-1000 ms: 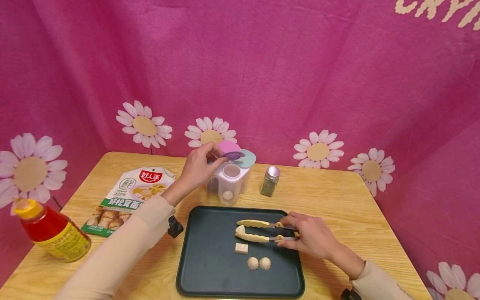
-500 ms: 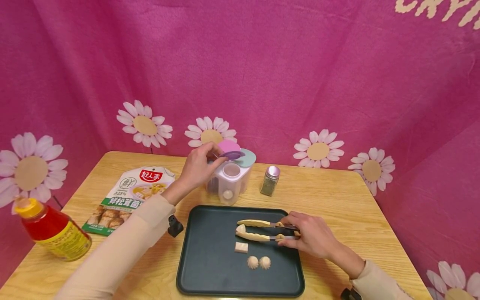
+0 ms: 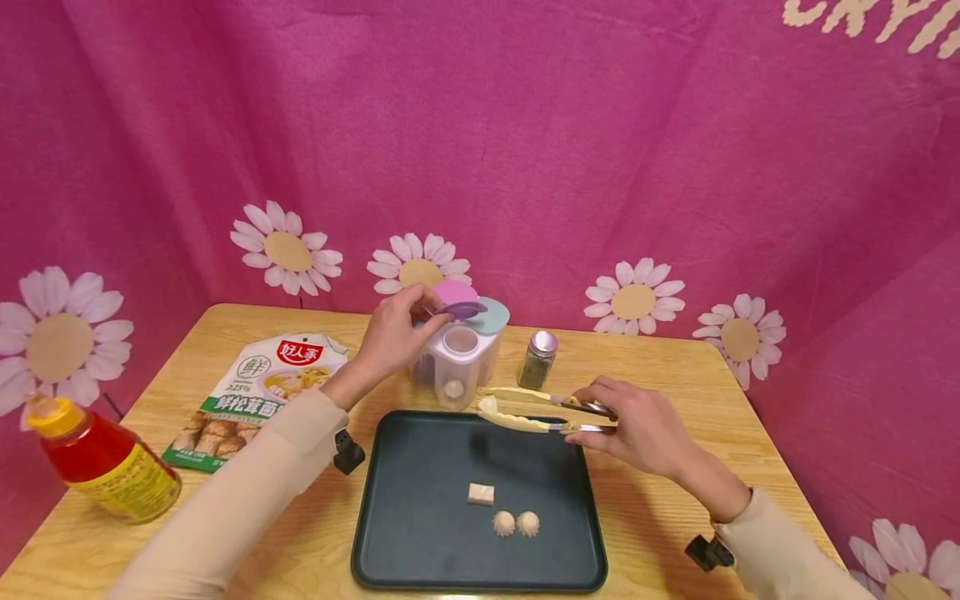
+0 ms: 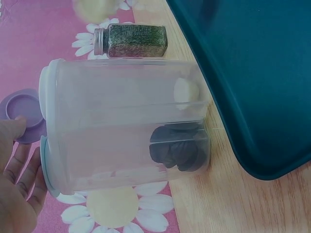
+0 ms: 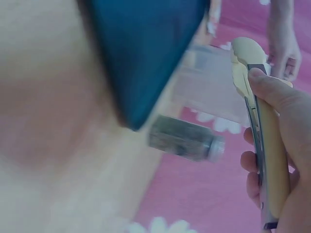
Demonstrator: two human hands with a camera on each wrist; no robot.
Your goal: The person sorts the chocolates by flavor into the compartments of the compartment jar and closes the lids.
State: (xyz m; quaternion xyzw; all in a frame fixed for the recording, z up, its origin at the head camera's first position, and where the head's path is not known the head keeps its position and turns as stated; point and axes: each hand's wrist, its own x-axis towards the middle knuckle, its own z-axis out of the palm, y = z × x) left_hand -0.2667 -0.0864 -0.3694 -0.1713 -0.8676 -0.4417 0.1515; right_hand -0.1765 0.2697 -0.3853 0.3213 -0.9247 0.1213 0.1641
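Observation:
My left hand (image 3: 399, 332) pinches a raised purple lid (image 3: 463, 309) on a clear plastic container (image 3: 454, 371). Under that lid one compartment's round opening shows, with a white piece (image 4: 186, 92) at its bottom. Dark round pieces (image 4: 177, 145) lie in another compartment. My right hand (image 3: 637, 425) grips cream-and-metal tongs (image 3: 521, 423), held over the far edge of the dark tray (image 3: 420, 542). Between the tong tips is a small white piece (image 3: 488, 406). A white rectangular piece (image 3: 481, 494) and two ridged swirl-shaped pieces (image 3: 503, 523) lie on the tray.
A spice jar (image 3: 537, 361) with a metal cap stands right of the container. To the left lie a food packet (image 3: 258, 387) and, nearer, a red sauce bottle (image 3: 105, 462) with a yellow cap. Behind the wooden table (image 3: 660, 375) hangs a pink flowered cloth (image 3: 525, 167).
My right hand has lifted the tongs and the small white piece off the tray and carried them away from me toward the container. The left hand stays at the purple lid.

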